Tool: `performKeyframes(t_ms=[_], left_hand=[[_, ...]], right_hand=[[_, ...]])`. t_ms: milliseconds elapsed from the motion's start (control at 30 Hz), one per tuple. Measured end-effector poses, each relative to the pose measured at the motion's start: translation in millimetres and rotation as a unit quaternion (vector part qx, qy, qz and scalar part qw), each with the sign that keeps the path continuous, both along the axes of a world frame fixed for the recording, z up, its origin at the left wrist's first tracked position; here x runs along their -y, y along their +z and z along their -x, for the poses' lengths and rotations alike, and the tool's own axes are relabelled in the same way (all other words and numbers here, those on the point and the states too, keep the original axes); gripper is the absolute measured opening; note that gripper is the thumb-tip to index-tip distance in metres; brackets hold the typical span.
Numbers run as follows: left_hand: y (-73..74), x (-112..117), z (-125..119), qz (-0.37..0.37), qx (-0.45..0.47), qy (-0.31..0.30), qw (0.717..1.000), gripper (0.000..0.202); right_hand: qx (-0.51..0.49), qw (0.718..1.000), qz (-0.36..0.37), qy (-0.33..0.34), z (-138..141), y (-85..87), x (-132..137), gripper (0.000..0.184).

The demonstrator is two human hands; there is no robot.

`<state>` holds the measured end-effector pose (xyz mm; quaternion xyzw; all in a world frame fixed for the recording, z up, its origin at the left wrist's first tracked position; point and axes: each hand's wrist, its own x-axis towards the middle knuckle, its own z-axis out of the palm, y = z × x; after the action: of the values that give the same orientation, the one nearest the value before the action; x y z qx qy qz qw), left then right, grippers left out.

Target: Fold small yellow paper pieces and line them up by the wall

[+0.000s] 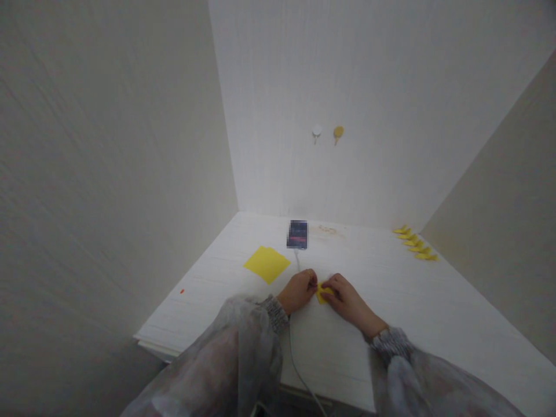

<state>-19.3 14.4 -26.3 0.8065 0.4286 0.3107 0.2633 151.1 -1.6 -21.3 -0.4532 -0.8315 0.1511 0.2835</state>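
A small folded piece of yellow paper [322,294] lies on the white table between my two hands. My left hand [299,289] pinches its left edge with thumb and fingertips. From the other side, my right hand [342,294] has its thumb and fingers closed on the paper's right part, covering some of it. To the left, yellow square sheets [266,264] lie flat in a slightly fanned pile. Several folded yellow paper pieces [414,242] stand in a slanting row at the far right.
A phone with a blurred screen [297,234] rests against the back wall, its white cable [293,353] running under my left wrist to the front edge. Two hooks, white [317,131] and yellow [338,132], are on the wall. An orange scrap [182,291] lies left.
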Motion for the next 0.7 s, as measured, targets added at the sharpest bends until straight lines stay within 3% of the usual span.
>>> performKeyframes(t_ms=[233,700], left_hand=[[1.2,-0.2,4.0,-0.054,0.005,-0.058,0.997,0.012],[6.6,-3.0,2.2,-0.020,-0.037,-0.078,0.996,0.012]], right_hand=[[0.025,0.999,0.002,-0.044,8.0,-11.9,-7.2,0.008],[0.087,0.995,0.015,-0.053,10.5,-9.1,-7.0,0.010]])
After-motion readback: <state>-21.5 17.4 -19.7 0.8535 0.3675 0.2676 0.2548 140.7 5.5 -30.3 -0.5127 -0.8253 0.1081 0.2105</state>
